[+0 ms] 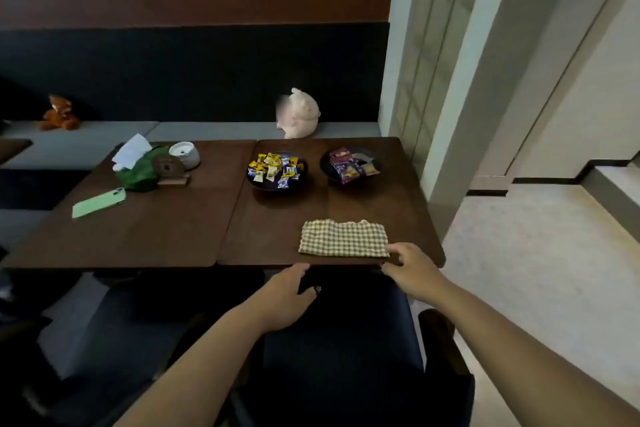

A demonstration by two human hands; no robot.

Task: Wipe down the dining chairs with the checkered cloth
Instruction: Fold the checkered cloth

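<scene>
We see the checkered cloth [343, 238] lying folded near the front edge of the right-hand table [277, 218]. Our right hand [410, 265] touches its near right corner; whether the fingers pinch it we cannot tell. Our left hand [287, 298] rests with relaxed fingers on the dark chair [346, 350] below

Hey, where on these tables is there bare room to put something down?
Bare wood lies between the green phone and the checkered cloth, along the near edge. Crowded: the far side, with both candy bowls and the tissue holder.
</scene>
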